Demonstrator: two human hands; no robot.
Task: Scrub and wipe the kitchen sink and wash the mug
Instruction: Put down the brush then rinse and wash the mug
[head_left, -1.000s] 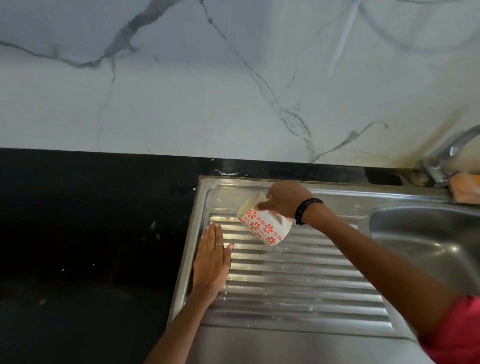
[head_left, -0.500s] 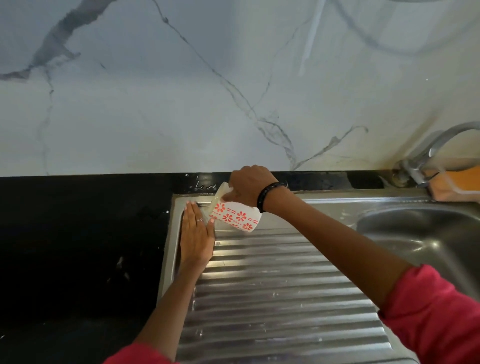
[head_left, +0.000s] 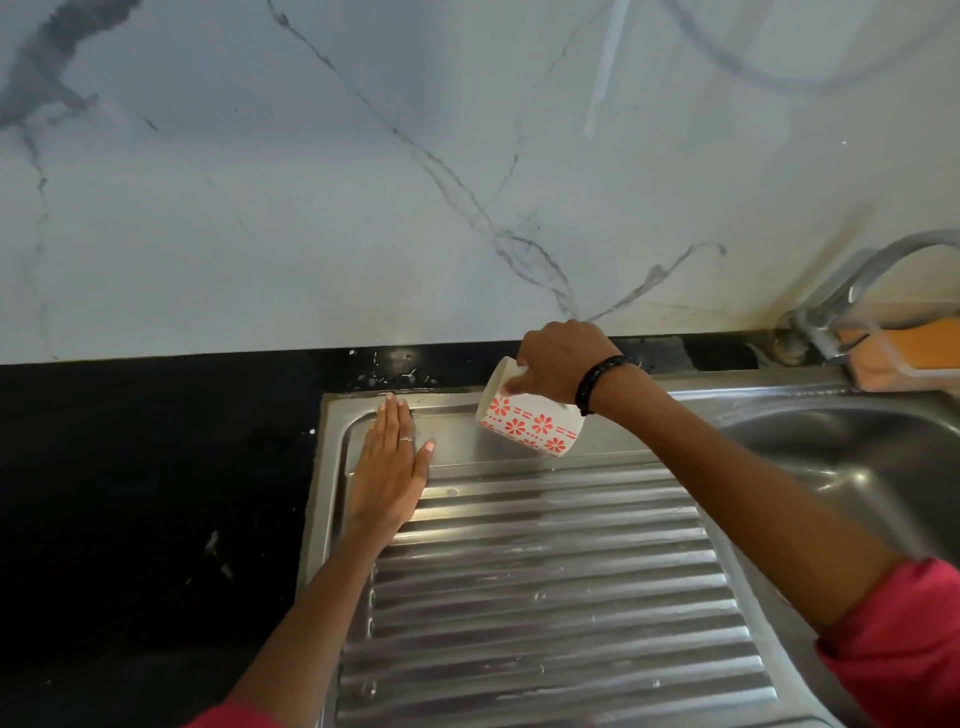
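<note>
Our right hand (head_left: 561, 364) grips the mug (head_left: 530, 415) from above, with the fingers curled around its top part, and holds it tilted over the far strip of the drainboard (head_left: 545, 571). The mouth of the mug points down to the right, and its base points up to the left. Our left hand (head_left: 389, 467) lies flat, palm down and fingers straight, on the far left corner of the drainboard; it holds nothing.

Half a second ago the mug was just beside the left hand, nearly touching its fingers. Now the two are apart, with bare steel between them, because the right hand has carried the mug to the right. The left hand stays in the same corner. The tilt of the mug is about the same as before.

We cannot read any writing or brand. The mug only has a red pattern of flowers and short dashes on white.

We count one mug, two hands, one ring (head_left: 406, 439) on the left hand and one black bracelet (head_left: 597, 382) on the right wrist. There is one sink basin (head_left: 857, 457) at the right, one tap (head_left: 857, 291) behind it, and one orange sponge (head_left: 904, 351) in a clear holder beside the tap. The counter (head_left: 156, 493) at the left is black, and the wall (head_left: 363, 182) is white marble with grey veins.
</note>
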